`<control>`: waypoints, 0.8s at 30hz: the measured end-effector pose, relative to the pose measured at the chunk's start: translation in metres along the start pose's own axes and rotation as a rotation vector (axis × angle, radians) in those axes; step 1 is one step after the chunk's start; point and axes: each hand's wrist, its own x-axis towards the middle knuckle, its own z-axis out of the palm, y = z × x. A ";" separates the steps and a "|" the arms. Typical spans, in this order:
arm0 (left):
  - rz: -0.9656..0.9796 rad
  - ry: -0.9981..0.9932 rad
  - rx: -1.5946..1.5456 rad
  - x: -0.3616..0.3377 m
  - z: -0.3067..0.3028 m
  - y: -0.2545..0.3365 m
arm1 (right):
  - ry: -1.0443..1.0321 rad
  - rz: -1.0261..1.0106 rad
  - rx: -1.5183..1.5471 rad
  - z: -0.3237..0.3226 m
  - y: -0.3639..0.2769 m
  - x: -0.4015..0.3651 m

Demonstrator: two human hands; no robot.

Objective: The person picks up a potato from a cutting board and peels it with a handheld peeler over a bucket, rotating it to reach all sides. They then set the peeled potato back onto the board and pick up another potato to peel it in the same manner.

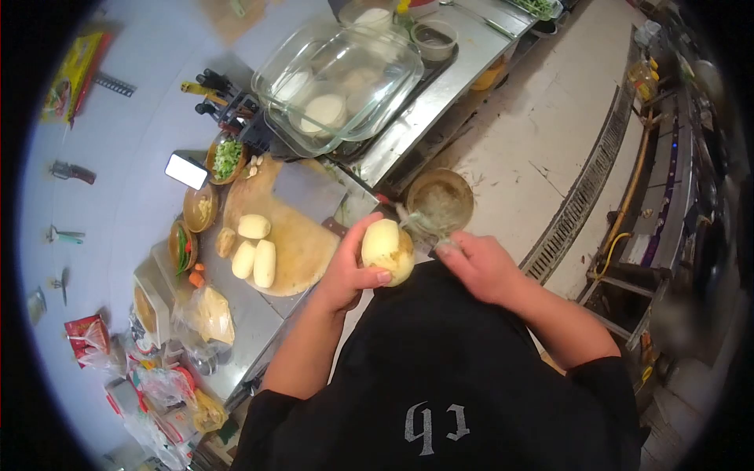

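Observation:
My left hand (351, 265) is closed around a partly peeled potato (386, 250), with brown skin left on its lower right side. My right hand (481, 267) grips a peeler (428, 226), blurred by motion, just right of the potato. Below them on the floor is a round bin (441, 196) with pale, wet-looking contents. On the round cutting board (302, 255) to the left lie several peeled potatoes (265, 263) and a small brown-skinned piece (225, 242). A cleaver (308, 188) rests flat at the board's far side, its dark handle toward me.
Glass dishes (338, 86) stand at the counter's far end, beside a knife holder (228, 102). Along the wall are a phone (187, 169), a bowl of chopped greens (227, 159) and other small bowls. Plastic bags (165, 385) crowd the near left. A floor drain (585, 180) runs at right.

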 end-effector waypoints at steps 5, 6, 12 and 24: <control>-0.064 0.073 0.036 -0.002 0.006 0.003 | -0.031 -0.237 -0.242 0.007 -0.017 -0.009; -0.092 0.068 0.029 0.000 0.004 0.000 | -0.027 -0.234 -0.242 0.007 -0.015 -0.008; -0.125 -0.003 0.028 0.001 0.004 0.000 | -0.005 -0.311 -0.362 0.006 -0.012 -0.008; -0.126 -0.043 -0.020 0.008 -0.011 0.000 | 0.007 -0.239 -0.290 0.012 0.000 0.009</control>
